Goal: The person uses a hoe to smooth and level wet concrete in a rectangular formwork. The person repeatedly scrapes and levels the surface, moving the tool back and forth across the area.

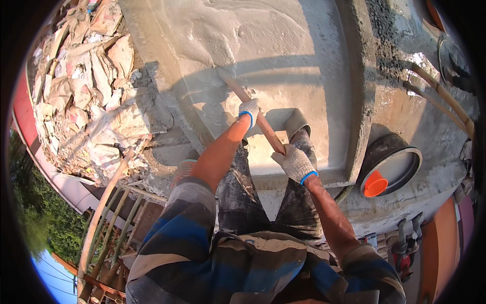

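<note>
Both my hands wear pale knitted gloves with blue cuffs and grip one long wooden handle [269, 133]. My left hand [249, 110] is closed around it farther out, and my right hand [295, 163] is wrapped round the end nearer my body. The handle slants away to the far left and enters wet grey mortar [243, 35]; whatever tool head it carries is hidden there. The mortar lies in a shallow trough with a raised concrete rim [360, 96]. My legs stand at the trough's near end, boots partly in view.
To the right stands a black bucket [405, 167] of greyish liquid with an orange scoop [375, 183]. Torn paper sacks [96, 91] are heaped at left. Bamboo poles [109, 223] form a railing lower left; more poles [440, 91] lie at far right beside wet ground.
</note>
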### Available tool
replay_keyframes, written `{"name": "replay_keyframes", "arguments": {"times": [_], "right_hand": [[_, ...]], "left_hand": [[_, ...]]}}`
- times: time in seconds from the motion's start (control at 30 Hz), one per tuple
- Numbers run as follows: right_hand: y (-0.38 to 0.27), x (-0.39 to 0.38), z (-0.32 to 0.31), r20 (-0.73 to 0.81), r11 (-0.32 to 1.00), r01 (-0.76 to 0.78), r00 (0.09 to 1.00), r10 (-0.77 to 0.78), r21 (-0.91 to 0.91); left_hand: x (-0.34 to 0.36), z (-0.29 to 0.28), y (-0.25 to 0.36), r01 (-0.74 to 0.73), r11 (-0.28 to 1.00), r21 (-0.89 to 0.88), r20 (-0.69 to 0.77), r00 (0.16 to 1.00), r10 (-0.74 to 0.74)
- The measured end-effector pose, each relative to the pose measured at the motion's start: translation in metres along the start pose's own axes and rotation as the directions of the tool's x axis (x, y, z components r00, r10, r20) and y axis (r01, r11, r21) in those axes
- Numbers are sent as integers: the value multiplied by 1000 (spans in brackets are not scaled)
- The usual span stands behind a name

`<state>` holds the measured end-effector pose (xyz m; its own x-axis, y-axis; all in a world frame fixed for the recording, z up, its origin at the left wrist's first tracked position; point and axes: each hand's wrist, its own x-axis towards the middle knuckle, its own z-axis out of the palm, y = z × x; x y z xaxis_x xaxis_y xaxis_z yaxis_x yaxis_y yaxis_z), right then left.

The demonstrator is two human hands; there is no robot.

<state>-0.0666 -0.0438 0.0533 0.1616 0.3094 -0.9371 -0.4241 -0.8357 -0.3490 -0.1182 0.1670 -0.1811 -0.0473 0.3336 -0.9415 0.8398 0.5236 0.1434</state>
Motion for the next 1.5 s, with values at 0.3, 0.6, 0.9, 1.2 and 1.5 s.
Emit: {"name": "replay_keyframes", "arguments": {"times": [0.3, 0.6, 0.9, 1.2, 1.5], "right_hand": [[137, -173, -70, -76, 990, -60, 996, 51, -126], [64, -183, -25, -244, 930, 368, 903, -354, 13], [-43, -165, -65, -607, 938, 334, 729, -316, -88], [162, -245, -5, -693, 644, 291, 463, 552, 707], [142, -280, 263, -221, 218, 80, 598, 770, 973]], "left_hand": [[-236, 94, -59, 223, 920, -324, 215, 964, -157], [-269, 7, 35, -49, 949, -310, 243, 961, 129], [-101, -238, 218, -454, 712, 535, 311, 890, 334], [-70, -288, 262, -209, 849, 485, 638, 749, -180], [-109, -256, 306, -193, 765, 614, 384, 920, -76]]}}
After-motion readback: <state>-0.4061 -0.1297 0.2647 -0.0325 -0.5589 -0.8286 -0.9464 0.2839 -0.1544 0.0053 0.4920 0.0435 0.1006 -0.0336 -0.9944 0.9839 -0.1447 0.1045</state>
